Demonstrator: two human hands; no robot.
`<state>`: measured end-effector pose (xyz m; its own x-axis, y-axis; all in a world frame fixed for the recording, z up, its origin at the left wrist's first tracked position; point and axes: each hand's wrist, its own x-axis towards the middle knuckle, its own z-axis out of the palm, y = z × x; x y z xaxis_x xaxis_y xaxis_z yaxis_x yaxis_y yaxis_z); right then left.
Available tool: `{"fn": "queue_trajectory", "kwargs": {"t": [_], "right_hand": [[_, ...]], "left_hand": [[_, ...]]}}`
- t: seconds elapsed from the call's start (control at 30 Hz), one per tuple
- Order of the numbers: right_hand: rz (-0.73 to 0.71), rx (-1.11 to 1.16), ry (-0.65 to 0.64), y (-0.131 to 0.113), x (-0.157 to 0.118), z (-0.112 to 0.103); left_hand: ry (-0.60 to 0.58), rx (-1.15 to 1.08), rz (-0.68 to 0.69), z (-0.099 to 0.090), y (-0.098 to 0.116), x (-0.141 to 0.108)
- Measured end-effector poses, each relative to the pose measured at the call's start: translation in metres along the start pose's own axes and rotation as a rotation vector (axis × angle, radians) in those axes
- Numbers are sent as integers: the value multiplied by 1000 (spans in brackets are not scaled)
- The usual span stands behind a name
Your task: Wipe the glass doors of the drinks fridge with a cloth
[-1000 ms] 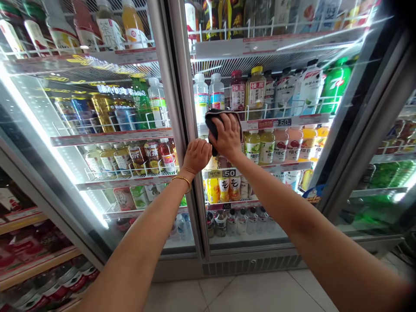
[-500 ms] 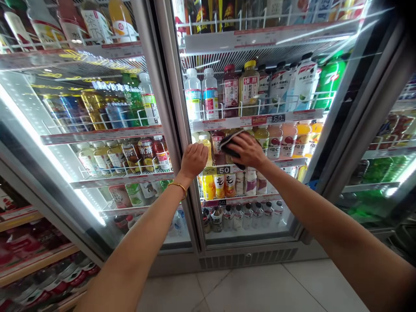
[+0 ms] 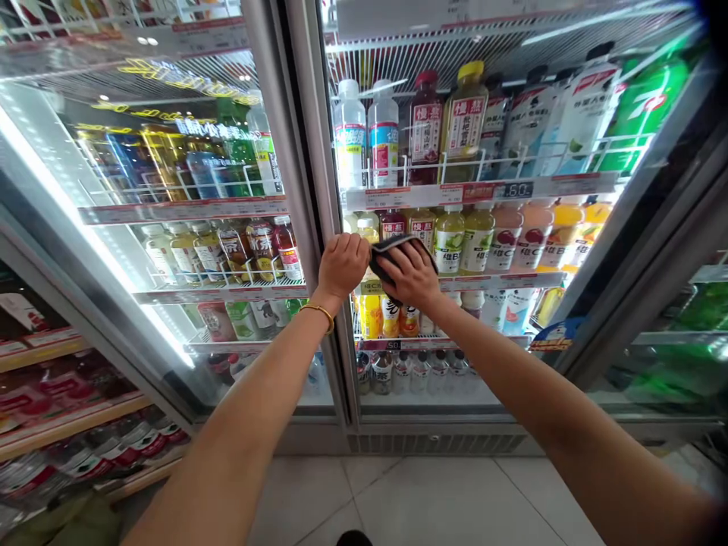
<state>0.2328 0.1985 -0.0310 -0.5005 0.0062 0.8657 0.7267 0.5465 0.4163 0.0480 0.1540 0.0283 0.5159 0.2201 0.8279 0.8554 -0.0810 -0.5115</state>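
Note:
My left hand [image 3: 343, 264] is closed around the metal edge of the right glass door [image 3: 318, 152], a gold bangle [image 3: 319, 312] on its wrist. Just right of it, my right hand [image 3: 410, 274] presses a dark cloth with a pale edge [image 3: 387, 256] flat against the glass, fingers spread over it. Behind the glass stand rows of drink bottles, among them a yellow-capped bottle [image 3: 467, 114] and a green bottle [image 3: 648, 106]. Part of the cloth lies hidden under my right hand.
A second cooler door [image 3: 171, 250] with shelved drinks is at the left. Wooden shelves [image 3: 62, 436] with bottles stand at the lower left. Another cooler section is at the far right. Below lie a vent grille [image 3: 432, 444] and the tiled floor [image 3: 421, 500].
My right hand and the cloth have moved left across the glass, closer to my left hand. The view has shifted, and the left hand still holds the door edge.

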Motion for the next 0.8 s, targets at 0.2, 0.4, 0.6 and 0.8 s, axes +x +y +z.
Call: {"fn": "queue_trajectory", "kwargs": {"t": [0.2, 0.4, 0.6, 0.8], "right_hand": [[-445, 28, -129, 51, -6, -23], [32, -12, 17, 47, 57, -26], [75, 60, 50, 11, 72, -10], [-193, 88, -52, 12, 36, -5]], "left_hand": [[24, 69, 82, -3, -1, 1], [-3, 72, 161, -11, -9, 1], [-91, 0, 220, -15, -10, -15], [-48, -67, 214, -2, -4, -33]]}}
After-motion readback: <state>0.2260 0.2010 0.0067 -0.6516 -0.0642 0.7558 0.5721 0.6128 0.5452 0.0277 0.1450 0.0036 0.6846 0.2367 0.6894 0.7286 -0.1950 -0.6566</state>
